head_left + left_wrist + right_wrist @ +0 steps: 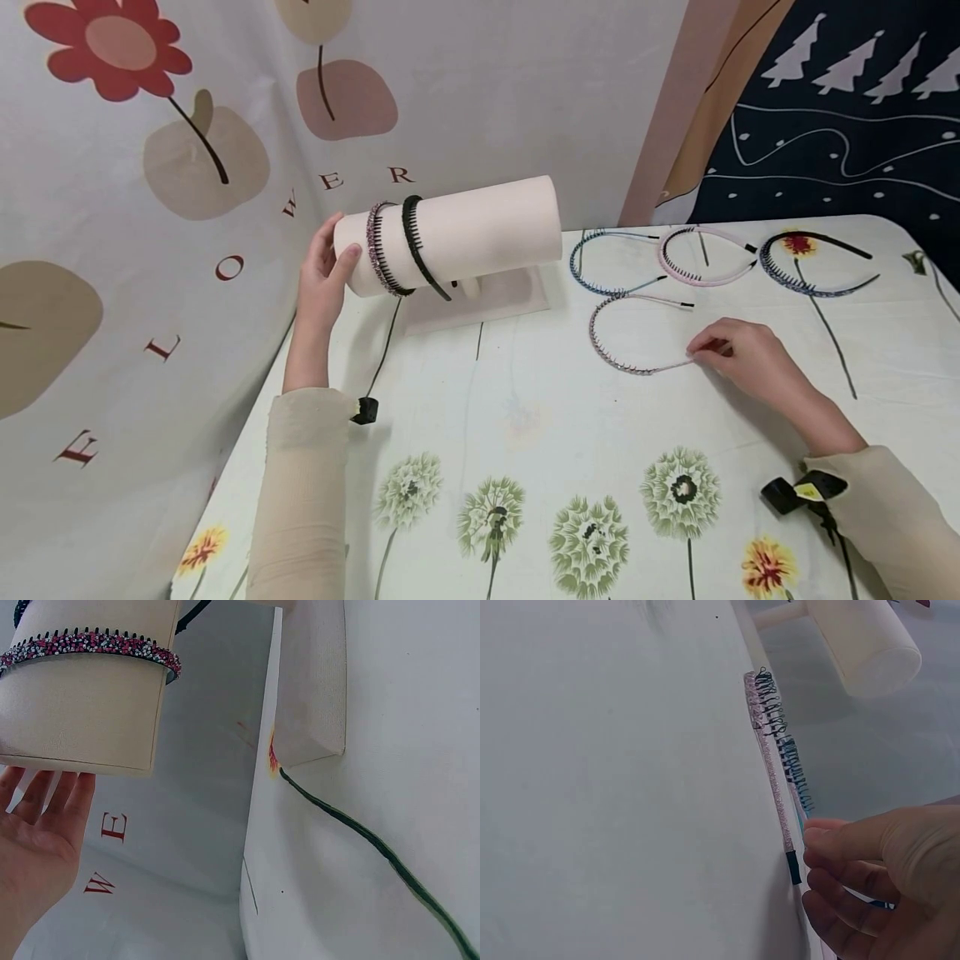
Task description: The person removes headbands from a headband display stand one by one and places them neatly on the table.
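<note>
A pale cylindrical headband stand (487, 229) tilts on a flat base; my left hand (322, 271) grips its left end, the thumb on the near side. In the left wrist view the fingers (60, 799) of that hand press the cylinder's end. A glittery pink-and-black headband (377, 250) and a black toothed headband (415, 246) sit around the cylinder. My right hand (738, 354) is over the near tip of a thin glittery pink headband (611, 358) lying on the table. In the right wrist view its loosely bent fingers are right beside the headband's black tip (793, 867).
Behind the pink headband lie a blue headband (581, 271), a light pink one (678, 271) and a dark blue glittery one (787, 279). A flower-printed cloth (562, 425) covers the table. Printed fabric (487, 83) hangs close behind and at the left.
</note>
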Available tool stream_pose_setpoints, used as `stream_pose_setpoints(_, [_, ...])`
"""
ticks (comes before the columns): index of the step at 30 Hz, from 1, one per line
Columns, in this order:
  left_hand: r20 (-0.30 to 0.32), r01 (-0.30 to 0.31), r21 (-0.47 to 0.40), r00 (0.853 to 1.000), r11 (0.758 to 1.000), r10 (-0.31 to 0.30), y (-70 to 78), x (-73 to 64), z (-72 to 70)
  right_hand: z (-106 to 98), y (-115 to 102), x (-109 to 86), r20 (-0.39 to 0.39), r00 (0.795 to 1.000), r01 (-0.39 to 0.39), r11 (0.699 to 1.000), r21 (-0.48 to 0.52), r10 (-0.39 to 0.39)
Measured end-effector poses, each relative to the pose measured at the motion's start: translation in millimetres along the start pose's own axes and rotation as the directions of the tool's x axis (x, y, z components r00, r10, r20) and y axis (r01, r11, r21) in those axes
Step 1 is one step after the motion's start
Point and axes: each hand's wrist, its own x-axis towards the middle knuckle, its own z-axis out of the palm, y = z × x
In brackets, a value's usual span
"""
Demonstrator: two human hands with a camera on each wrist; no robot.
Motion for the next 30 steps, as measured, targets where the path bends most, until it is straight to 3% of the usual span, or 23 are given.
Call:
stream_pose_setpoints(9, [0.000,0.005,0.005,1.000,1.000,-0.005,-8.4,4.3,-2.6,-1,-4,2.4,-0.016,1.000,0.006,1.000,0.006,-0.006])
stream_pose_setpoints(17, [0.009,0.005,0.001,1.000,1.000,-0.005,0.4,-0.9,-0.3,0,-5,5.4,-0.035,0.999,0.033,0.999,0.018,-0.032])
stream_pose_setpoints(30, [0.009,0.005,0.004,1.000,1.000,-0.005,1.8,-1.8,0.1,-1,-13,12.2,-0.033,0.998,0.060,0.998,0.029,-0.059])
